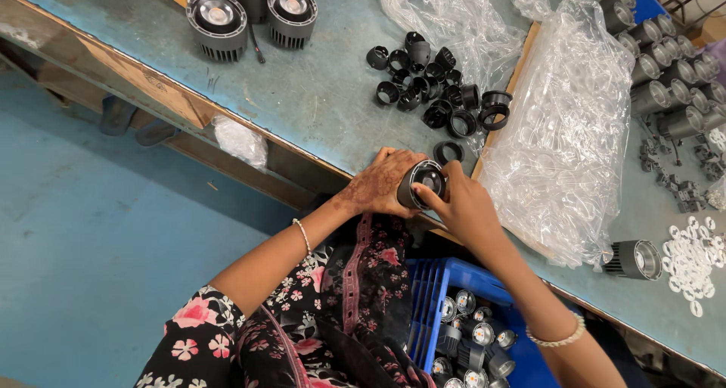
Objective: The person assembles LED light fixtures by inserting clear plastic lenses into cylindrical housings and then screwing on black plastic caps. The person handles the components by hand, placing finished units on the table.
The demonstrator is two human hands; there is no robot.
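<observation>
My left hand [380,181] wraps around a dark finned lamp housing [420,182] at the near edge of the blue-grey worktable [302,93]. My right hand [463,206] rests its fingers on the housing's open front, over the shiny reflector. One loose black ring [448,151] lies on the table just behind the housing. A heap of several black rings [439,85] sits farther back.
Two finished round lamps [218,21] stand at the far left. A clear plastic bag of lenses [563,138] covers a tray at right. Grey housings [669,70] line the far right, one lamp [634,259] lies beside white discs [692,259]. A blue crate [432,290] of lamps sits on my lap.
</observation>
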